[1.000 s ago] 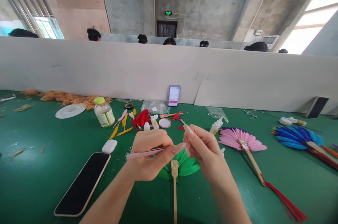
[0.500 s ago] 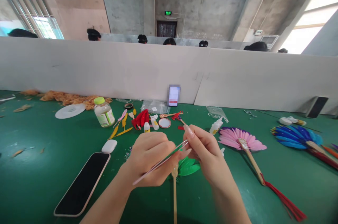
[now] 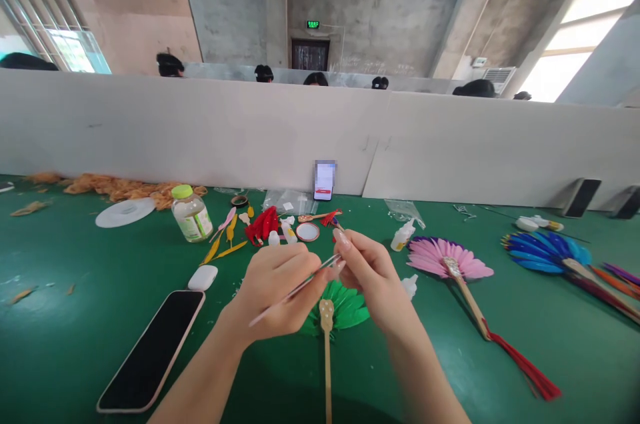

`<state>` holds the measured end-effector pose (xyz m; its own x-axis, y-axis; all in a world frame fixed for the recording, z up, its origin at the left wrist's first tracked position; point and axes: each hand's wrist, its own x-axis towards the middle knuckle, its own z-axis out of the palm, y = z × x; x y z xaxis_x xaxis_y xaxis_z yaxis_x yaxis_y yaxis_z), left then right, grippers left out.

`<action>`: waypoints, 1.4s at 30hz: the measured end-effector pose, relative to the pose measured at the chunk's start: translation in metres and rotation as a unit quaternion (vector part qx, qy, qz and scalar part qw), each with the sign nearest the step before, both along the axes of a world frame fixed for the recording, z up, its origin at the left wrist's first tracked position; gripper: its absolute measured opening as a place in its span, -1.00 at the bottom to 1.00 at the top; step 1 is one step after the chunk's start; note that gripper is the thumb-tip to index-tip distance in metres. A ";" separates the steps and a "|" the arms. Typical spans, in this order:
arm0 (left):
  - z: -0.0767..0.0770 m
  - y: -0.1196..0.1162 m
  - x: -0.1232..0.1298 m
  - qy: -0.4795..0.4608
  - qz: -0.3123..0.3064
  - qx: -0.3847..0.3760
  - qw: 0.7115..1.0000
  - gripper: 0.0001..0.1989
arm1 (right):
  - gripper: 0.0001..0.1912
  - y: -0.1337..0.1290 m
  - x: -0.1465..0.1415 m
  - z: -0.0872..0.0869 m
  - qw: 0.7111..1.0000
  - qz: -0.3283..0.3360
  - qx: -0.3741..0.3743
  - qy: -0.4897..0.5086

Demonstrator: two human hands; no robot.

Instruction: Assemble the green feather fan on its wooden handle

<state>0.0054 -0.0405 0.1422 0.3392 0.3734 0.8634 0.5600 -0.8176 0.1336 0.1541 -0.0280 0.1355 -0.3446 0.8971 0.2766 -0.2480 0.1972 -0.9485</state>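
My left hand is closed around a pair of slim pink tweezers, whose tips point up and right. At those tips, my right hand is closed in a pinch; whatever lies between its thumb and fingers is too small or hidden to make out. Both hands hover over a green feather fan lying on the table. Its wooden handle runs toward me, with small pale beads on the wide end. My hands cover part of the feathers.
On the green table lie a phone, a white case, a jar, red feathers and a glue bottle. Pink and blue fans are at right. A propped phone leans on the white partition.
My right hand has shifted left, and the hands sit closer together. More of the green fan and its beaded handle end shows. The whole view has moved slightly.
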 end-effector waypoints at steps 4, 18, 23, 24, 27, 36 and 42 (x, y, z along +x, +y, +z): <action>0.005 0.001 -0.005 0.014 0.013 -0.058 0.998 -0.78 | -0.63 0.007 -0.005 -0.008 0.999 0.028 -0.025 0.030; -0.103 0.029 -0.021 0.025 0.028 -0.335 0.942 -0.68 | -0.63 0.035 -0.012 -0.118 0.964 0.142 -0.226 0.022; -0.108 0.030 -0.021 0.042 0.029 -0.330 0.943 -0.68 | -0.63 0.035 -0.012 -0.128 0.962 0.132 -0.236 0.019; -0.108 0.030 -0.021 0.042 0.029 -0.333 0.942 -0.67 | -0.63 0.035 -0.011 -0.129 0.963 0.131 -0.235 0.021; -0.111 0.031 -0.019 0.040 0.031 -0.345 0.937 -0.67 | -0.62 0.035 -0.010 -0.130 0.964 0.125 -0.232 0.026; -0.109 0.031 -0.016 0.036 0.039 -0.394 0.918 -0.66 | -0.60 0.034 -0.011 -0.130 0.975 0.067 -0.214 0.002; -0.110 0.030 -0.016 0.021 0.020 -0.396 0.918 -0.65 | -0.60 0.034 -0.010 -0.131 0.975 0.071 -0.210 0.002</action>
<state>-0.0106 -0.0107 0.0324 0.3390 0.8908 0.3026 0.6058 -0.4528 0.6543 0.1441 0.0056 0.0048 -0.4733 0.8747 -0.1040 -0.2478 -0.2456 -0.9372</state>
